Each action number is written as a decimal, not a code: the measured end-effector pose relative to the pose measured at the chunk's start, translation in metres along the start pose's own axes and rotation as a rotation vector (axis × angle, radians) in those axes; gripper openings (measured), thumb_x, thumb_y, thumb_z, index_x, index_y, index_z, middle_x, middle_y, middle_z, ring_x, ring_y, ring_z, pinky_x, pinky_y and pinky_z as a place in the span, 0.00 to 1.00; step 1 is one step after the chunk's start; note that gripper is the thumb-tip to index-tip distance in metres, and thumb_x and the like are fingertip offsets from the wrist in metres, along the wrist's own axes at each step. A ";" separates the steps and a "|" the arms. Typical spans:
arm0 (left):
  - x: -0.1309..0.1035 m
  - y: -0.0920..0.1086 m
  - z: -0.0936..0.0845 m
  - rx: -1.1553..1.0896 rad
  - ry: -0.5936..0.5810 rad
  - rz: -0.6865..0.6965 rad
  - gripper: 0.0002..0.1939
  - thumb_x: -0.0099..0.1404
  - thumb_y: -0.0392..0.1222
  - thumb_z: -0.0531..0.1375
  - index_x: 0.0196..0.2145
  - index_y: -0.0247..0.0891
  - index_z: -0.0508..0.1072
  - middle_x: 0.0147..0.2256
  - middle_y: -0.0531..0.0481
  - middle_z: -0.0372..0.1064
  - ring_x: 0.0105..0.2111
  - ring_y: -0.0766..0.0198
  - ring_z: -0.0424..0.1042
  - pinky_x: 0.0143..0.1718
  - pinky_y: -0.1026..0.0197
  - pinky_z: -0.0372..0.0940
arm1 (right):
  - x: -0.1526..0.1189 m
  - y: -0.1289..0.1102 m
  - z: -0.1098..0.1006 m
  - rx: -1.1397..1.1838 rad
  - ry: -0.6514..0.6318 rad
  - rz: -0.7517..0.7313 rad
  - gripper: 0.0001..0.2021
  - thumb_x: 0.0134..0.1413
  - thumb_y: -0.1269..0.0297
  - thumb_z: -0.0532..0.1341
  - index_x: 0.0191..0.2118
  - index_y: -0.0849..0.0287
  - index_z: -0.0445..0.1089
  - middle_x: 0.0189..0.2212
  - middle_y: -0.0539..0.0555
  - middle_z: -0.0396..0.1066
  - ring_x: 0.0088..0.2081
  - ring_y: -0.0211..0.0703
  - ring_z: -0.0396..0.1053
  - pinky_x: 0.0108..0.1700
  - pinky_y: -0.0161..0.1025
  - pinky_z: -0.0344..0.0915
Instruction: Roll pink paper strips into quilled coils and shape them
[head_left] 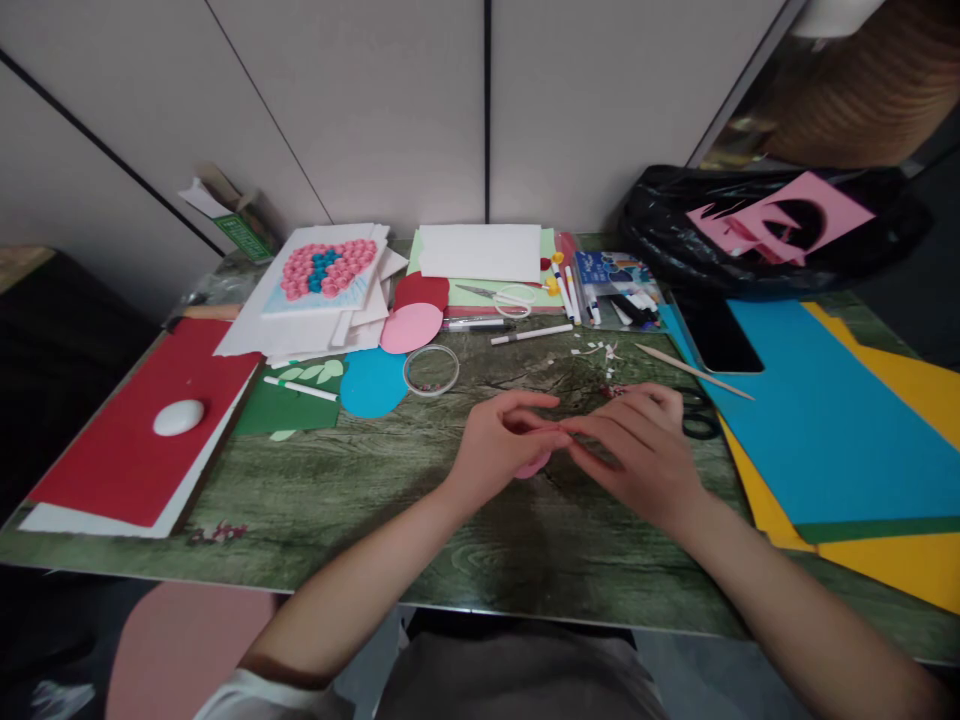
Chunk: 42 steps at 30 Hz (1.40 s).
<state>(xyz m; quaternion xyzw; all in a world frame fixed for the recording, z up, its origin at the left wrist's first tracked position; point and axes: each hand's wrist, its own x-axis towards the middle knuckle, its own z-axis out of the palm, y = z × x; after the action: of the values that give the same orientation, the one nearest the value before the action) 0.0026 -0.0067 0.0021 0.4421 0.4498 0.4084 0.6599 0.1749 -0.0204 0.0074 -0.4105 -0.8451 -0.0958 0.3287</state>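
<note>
Head view: both hands meet over the middle of the surface (375,520), bent around one small pink piece (534,466). The left hand (491,445) pinches it between thumb and fingers, with part of the pink showing below; the right hand (649,455) closes thumb and forefinger at its right side. Fingers cover most of it, so I cannot tell whether it is flat, folded or rolled.

To work it well, I would let the left pinch be the anchor — firm enough to stop slipping, light enough not to crease — while the right fingertips do the fine shaping in short, even moves. Thin stock, as this appears to be, would probably mark if squeezed hard. Keeping both wrists low would steady the grip. The dark-handled scissors (701,415) lie just beside the right hand, and the pointed wooden stick (694,372) beyond it — worth minding whenever that elbow swings outward.
</note>
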 end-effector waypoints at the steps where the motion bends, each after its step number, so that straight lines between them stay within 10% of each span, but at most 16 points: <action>1: 0.001 -0.001 -0.001 -0.020 -0.011 -0.012 0.21 0.43 0.39 0.70 0.37 0.36 0.74 0.23 0.53 0.73 0.21 0.72 0.67 0.25 0.67 0.62 | 0.000 -0.001 -0.001 0.009 -0.002 0.000 0.04 0.49 0.69 0.62 0.34 0.55 0.69 0.24 0.47 0.70 0.30 0.39 0.66 0.44 0.44 0.56; 13: 0.005 -0.006 -0.005 -0.213 -0.149 -0.092 0.22 0.47 0.41 0.68 0.41 0.36 0.73 0.28 0.50 0.75 0.25 0.70 0.70 0.29 0.67 0.62 | 0.000 -0.001 0.004 0.349 -0.041 0.230 0.03 0.51 0.66 0.62 0.34 0.54 0.69 0.28 0.48 0.72 0.32 0.39 0.67 0.39 0.42 0.58; 42: 0.001 -0.004 0.000 -0.146 -0.081 -0.043 0.19 0.47 0.40 0.69 0.38 0.36 0.73 0.26 0.52 0.74 0.23 0.72 0.69 0.28 0.68 0.63 | -0.003 0.002 0.005 0.152 0.037 0.112 0.06 0.48 0.67 0.63 0.35 0.53 0.71 0.32 0.51 0.68 0.35 0.42 0.65 0.40 0.44 0.58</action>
<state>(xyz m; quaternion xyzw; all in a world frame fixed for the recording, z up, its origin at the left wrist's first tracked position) 0.0029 -0.0069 -0.0018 0.3994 0.4011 0.4074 0.7167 0.1750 -0.0190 0.0014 -0.4291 -0.8195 -0.0204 0.3793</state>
